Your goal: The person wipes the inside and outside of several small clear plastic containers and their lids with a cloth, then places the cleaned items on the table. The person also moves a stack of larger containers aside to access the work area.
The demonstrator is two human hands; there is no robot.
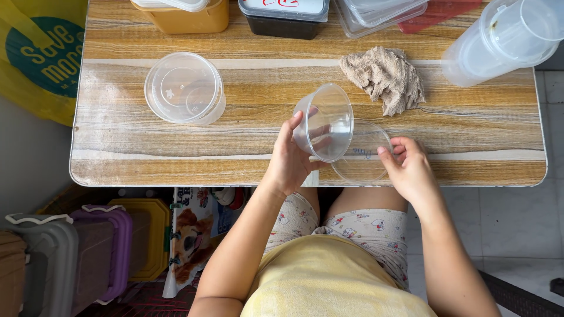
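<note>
My left hand [289, 159] grips a clear round plastic container [325, 121], tilted with its mouth facing me, just above the wooden table [247, 100]. Beside it my right hand [409, 166] holds a clear round lid [363, 154] by its right rim, close against the container's lower right side. A second clear round container with a lid [184, 88] sits upright on the table to the left, apart from both hands.
A crumpled beige cloth [388, 76] lies behind the hands. Along the far edge stand an orange tub [188, 17], a black tub [285, 23], flat clear lids [382, 14] and a clear jug [505, 38]. Coloured bins [100, 252] sit under the table at left.
</note>
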